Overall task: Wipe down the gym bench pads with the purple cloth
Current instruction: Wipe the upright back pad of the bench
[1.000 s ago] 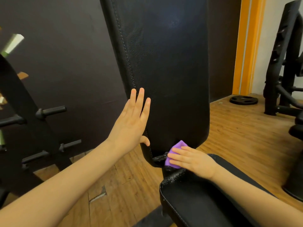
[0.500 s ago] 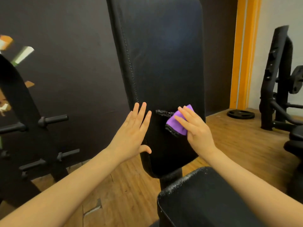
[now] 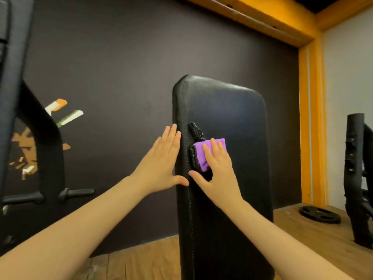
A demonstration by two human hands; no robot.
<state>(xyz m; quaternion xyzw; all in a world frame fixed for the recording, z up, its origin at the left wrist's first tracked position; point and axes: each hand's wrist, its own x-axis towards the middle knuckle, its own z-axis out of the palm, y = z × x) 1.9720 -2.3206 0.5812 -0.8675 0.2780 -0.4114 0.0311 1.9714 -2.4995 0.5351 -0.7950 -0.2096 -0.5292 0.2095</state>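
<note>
Higher up the upright backrest pad than half a second ago, the purple cloth now sits in the pad's upper half, just right of the stitched left seam, and the view has tilted up so that the seat pad is out of frame and the pad's rounded top edge shows. One cloth is in play, folded into a thick wad with dark torn edging on its left side; its long axis runs roughly up and down, leaning slightly, parallel to the pad's own long vertical axis. One right hand presses it flat against the black upholstery, four fingers laid over the cloth pointing up and the thumb stretched out to the left below it, so the grip is a flat-palmed press, not a closed fist. One left hand stands beside it, fingers together and extended upward, held empty against the pad's left side edge, thumb tip close to the right thumb. Two bare forearms reach in from the bottom corners. A short dark ragged strip lies on the pad just above the cloth. One round weight plate lies flat on the wooden floor at right, near a black machine frame. At left a black rack carries horizontal pegs before a dark wall, trimmed in orange at top and right
</note>
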